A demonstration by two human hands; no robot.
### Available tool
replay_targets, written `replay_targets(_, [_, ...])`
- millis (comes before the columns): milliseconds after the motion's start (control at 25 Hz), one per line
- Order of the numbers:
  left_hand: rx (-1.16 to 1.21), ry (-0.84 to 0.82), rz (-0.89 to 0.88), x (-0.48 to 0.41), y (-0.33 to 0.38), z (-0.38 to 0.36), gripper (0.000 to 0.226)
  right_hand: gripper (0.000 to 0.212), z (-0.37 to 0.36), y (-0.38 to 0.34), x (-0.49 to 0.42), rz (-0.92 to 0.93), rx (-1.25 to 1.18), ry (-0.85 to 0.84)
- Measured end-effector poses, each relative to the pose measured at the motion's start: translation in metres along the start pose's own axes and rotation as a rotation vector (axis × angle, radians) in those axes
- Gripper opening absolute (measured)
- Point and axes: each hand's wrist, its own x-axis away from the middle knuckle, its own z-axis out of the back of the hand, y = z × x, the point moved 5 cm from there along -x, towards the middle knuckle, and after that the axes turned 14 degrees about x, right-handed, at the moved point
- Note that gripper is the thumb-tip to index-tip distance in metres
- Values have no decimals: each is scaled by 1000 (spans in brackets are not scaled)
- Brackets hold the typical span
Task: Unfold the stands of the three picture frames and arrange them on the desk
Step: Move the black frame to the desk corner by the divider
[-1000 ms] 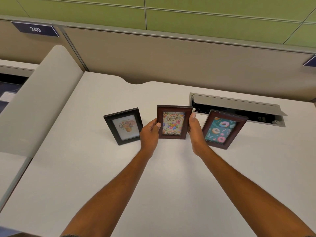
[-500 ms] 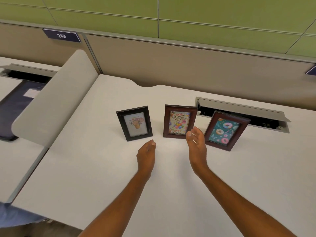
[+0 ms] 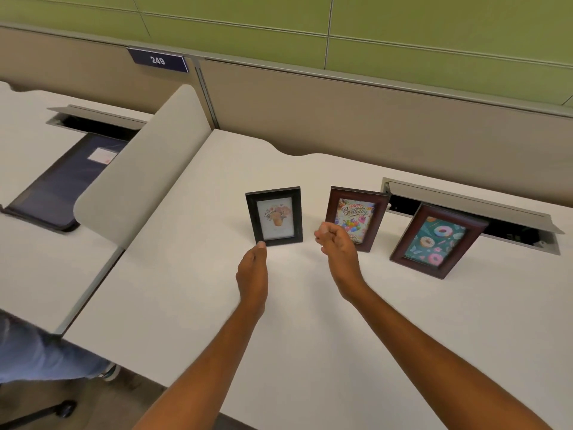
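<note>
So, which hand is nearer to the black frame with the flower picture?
Left. The left hand has its fingertips at the lower left corner of the black frame, seemingly touching it. The right hand is beside it, apart, overlapping the birthday frame.

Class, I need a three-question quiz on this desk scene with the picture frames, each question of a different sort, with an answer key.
1. True or false: the left hand grips the black frame.
2. Multiple choice: which frame stands nearest the open cable hatch? A) black frame B) birthday frame C) doughnut frame
3. Fill in: the number on the blue sign is ___.

Key:
1. False. Its fingers are open, at the frame's lower corner; contact cannot be told. The right hand is empty too.
2. C
3. 249
</note>
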Motion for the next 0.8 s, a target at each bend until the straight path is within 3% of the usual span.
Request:
replay_targets(80, [27,13,-21,-12,13,3,54,44,-11,-10,-11,0,19,-44])
replay_targets(200, [39,12,-12,-35,30,8,59,67,-32,-26,-26,-22,90,-102])
replay_targets(320, [16,-75,47,-60,39,7,59,81,-51,-38,-46,-47,163,-75])
replay_targets(520, [-64,-250,50,-99,42,-1,78,65,-65,-42,-69,-95,121,-28])
replay_targets(640, [-58,-291,72,-115,44,-7,70,56,-66,-41,-82,-133,72,-10])
replay_targets(800, [5,-371,117,-128,46,-17,61,65,-68,-38,-96,-176,47,-2])
